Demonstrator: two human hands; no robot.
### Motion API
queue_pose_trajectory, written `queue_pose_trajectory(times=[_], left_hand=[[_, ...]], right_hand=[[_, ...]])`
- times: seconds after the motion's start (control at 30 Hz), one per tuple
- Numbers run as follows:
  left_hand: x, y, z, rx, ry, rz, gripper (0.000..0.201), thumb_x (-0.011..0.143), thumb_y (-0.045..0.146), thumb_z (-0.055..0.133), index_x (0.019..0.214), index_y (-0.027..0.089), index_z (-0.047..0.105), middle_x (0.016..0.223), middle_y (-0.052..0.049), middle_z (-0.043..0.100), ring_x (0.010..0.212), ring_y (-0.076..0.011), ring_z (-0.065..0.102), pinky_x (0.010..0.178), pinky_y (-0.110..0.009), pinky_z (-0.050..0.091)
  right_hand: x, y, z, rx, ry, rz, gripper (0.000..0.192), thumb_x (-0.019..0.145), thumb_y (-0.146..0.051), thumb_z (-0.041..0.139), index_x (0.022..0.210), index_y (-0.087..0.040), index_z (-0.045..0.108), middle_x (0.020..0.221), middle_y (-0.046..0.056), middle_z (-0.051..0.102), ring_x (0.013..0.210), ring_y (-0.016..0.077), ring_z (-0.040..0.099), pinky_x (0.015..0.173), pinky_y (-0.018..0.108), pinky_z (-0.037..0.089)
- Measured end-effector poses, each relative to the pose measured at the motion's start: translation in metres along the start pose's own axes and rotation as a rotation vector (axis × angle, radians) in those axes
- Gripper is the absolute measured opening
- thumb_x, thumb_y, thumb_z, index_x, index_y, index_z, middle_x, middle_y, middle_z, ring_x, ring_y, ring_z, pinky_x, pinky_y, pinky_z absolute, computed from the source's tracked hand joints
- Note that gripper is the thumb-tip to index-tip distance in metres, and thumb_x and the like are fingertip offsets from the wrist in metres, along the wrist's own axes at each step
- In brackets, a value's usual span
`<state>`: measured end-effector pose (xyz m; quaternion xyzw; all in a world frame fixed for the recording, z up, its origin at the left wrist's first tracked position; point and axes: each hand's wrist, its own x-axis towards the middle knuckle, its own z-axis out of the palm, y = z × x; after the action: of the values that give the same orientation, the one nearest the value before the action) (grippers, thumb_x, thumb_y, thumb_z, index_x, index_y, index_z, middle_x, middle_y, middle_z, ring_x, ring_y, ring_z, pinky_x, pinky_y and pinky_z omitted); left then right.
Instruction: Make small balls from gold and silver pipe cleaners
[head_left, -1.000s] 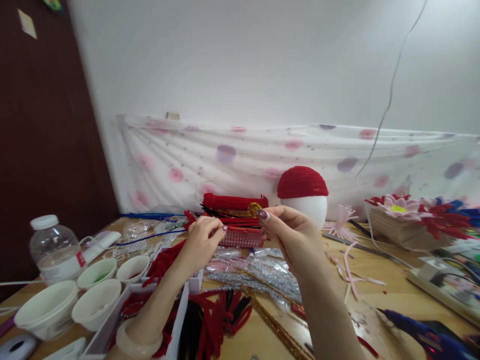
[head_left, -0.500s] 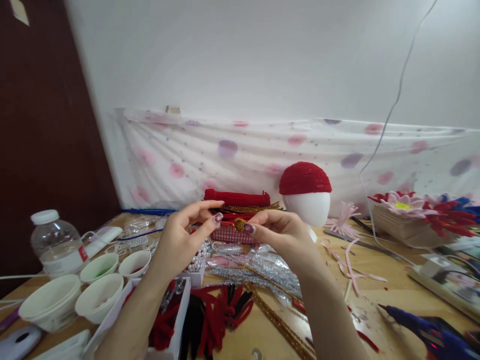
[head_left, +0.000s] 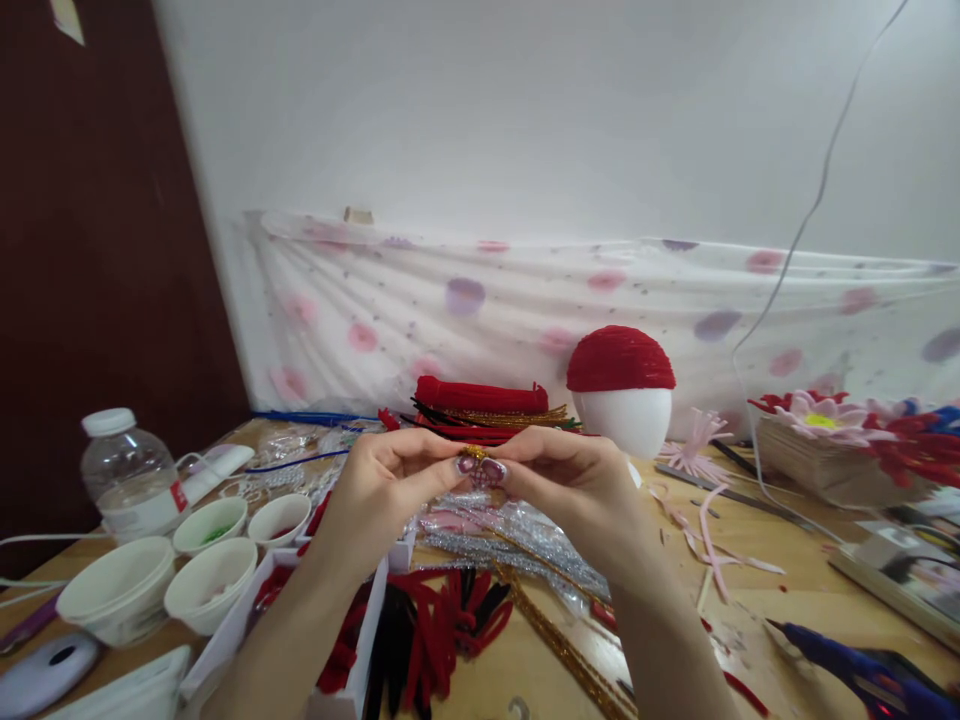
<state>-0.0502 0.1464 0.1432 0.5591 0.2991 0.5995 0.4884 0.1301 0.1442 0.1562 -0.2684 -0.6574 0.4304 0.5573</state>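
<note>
Forearms rise from the bottom edge, and over a white tray [head_left: 225, 645] of red stems the two hands meet at the middle of the view. The left hand [head_left: 382, 490] and the right hand [head_left: 574, 480] pinch one tiny gold coil [head_left: 474, 453] between thumbs and forefingers, painted nails touching, the coil held up in the air above the table [head_left: 750, 620]. Both grips are closed tight on it, and only a glint of gold shows between the fingertips.

Under the hands, red and black stems [head_left: 435, 630] sprawl beside the tray, and a gold strand [head_left: 562, 655] runs off toward the lower right. Silver wrappers [head_left: 517, 545] lie just behind them. To the left, four white bowls [head_left: 116, 600] cluster together, with a plastic bottle [head_left: 127, 475] standing upright behind them. At the far right corner lies a blue glue gun [head_left: 847, 655].

Further back, a red bundle [head_left: 480, 397] tops a stack of stems just beyond the fingers. Beside it, to the right, stands a white ball [head_left: 626, 390] with a red cap covering its upper half. Pink strips [head_left: 701, 520] scatter on the wood near it, and paper flowers [head_left: 832, 425] sit at the right edge. A spotted cloth [head_left: 525, 310] hangs along the wall behind everything.
</note>
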Motion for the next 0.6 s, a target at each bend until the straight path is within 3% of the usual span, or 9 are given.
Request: queue_pose_trajectory(times=[0.13,0.4,0.6], left_hand=[[0.0004,-0.0005,0.0008,-0.086,-0.016,-0.014,0.013,0.064,0.013,0.084,0.069,0.025,0.081,0.068,0.004,0.079,0.067,-0.0107,0.072,0.065,-0.016,0.056],[-0.0013,0.0055,-0.0024,-0.011,-0.09,-0.064,0.008,0.065,0.015,0.084,0.064,0.022,0.079,0.06,0.005,0.073,0.059,-0.0071,0.066,0.058,-0.012,0.051],[0.0006,0.003,-0.0006,-0.05,-0.032,-0.044,0.009,0.063,0.016,0.085,0.064,0.023,0.079,0.061,0.006,0.072,0.059,-0.0058,0.064,0.059,-0.011,0.049]], right_hand=[[0.0014,0.0024,0.0037,0.051,0.041,0.005,0.002,0.074,-0.02,0.081,0.072,-0.02,0.08,0.064,0.0,0.074,0.057,0.008,0.064,0.055,0.018,0.051],[0.0032,0.0075,0.0009,0.055,0.066,0.084,0.011,0.071,-0.029,0.083,0.071,-0.019,0.078,0.063,0.002,0.073,0.056,0.0102,0.062,0.054,0.022,0.049],[0.0026,0.0066,0.0014,0.048,0.063,0.099,0.018,0.069,-0.033,0.085,0.069,-0.018,0.076,0.062,0.002,0.071,0.056,0.0118,0.06,0.055,0.025,0.047]])
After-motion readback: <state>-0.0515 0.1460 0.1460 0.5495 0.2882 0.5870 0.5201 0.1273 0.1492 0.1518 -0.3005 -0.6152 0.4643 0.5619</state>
